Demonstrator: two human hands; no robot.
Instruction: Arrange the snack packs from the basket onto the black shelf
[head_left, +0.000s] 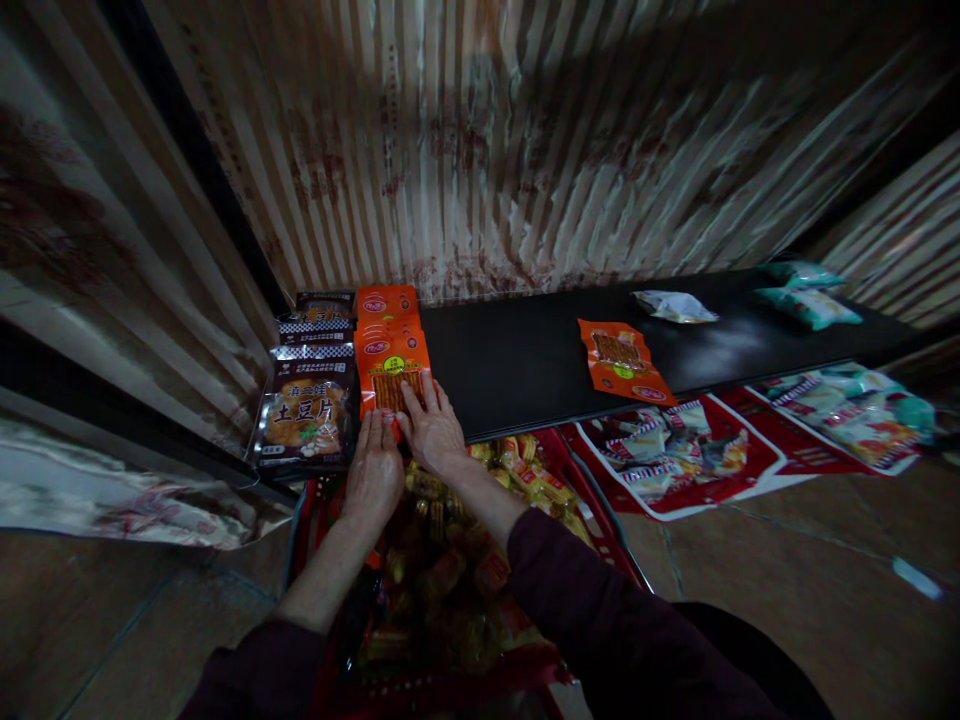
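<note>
An orange snack packet [394, 362] lies face up at the left part of the black shelf, overlapping another orange packet [386, 300] behind it. My right hand [436, 432] rests on its lower right part, fingers stretched out. At the packet's bottom edge is my left hand [373, 472], its fingers extended side by side against it; the fingertips touch the packet. Neither hand is wrapped round it. Just left, dark brown potato chip packets [306, 405] lie in an overlapping column.
Below my forearms stands a red basket [600, 505] with yellow-wrapped snacks [536, 470]. On the black shelf [510, 360] lie a single orange packet [624, 360], a white packet [675, 306] and teal packets [810, 305]. Red-edged bags [675, 450] are at the shelf's front right. A dark post [202, 150] rises at left.
</note>
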